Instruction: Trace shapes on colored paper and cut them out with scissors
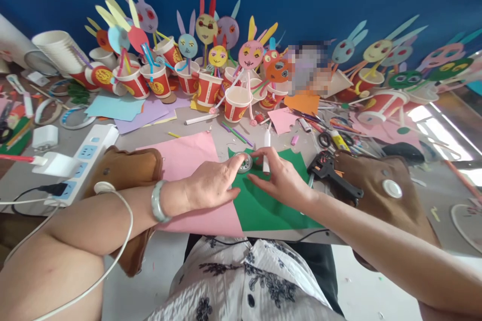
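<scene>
My left hand (214, 183), with a pale bangle (159, 201) at its wrist, has its index finger on the left edge of a small clear round disc, which looks like a roll of tape (246, 162). The disc lies flat on a green sheet of paper (263, 210). At the disc's other side is the tip of my right index finger. A white pen (267, 138) sits between the fingers of my right hand (284, 178), its body crossing behind the index finger. The right thumb points left, just over the green paper. Pink paper (184, 150) extends under my left hand.
Red-and-white paper cups (238, 103) with paper rabbit faces line the back. To the right lie a black glue gun (335, 178) and a brown cushion (376, 195). A white power strip (85, 160) and a brown pad (128, 165) are at left. A cable (126, 235) crosses my left arm.
</scene>
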`<state>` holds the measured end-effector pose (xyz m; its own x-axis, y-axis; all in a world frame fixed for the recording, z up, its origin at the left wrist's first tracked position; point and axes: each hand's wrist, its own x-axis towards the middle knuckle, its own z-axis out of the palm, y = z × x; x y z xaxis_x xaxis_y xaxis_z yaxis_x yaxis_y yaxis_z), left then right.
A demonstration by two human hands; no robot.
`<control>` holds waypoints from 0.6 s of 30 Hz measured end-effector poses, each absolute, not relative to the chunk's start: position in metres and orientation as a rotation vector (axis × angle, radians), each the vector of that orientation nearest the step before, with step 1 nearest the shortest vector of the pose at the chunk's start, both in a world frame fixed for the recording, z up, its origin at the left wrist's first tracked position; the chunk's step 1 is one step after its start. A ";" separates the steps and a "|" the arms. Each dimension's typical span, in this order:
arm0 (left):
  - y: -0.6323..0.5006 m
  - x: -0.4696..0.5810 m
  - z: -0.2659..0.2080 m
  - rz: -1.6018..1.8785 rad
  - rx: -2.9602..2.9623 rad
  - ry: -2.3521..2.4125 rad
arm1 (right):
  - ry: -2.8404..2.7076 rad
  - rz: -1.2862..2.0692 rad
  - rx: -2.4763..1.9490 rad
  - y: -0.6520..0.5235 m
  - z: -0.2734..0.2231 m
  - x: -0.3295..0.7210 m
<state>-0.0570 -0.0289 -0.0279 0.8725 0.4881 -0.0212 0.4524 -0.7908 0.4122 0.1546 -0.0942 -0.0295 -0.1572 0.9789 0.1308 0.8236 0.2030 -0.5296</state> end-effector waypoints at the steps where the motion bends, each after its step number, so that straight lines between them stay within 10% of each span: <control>1: -0.029 -0.056 -0.028 0.138 2.625 0.697 | -2.063 0.458 -1.682 -0.090 -0.032 0.153; 18: -0.029 -0.057 -0.029 0.257 2.674 0.364 | -1.459 0.661 -1.669 -0.071 -0.017 0.187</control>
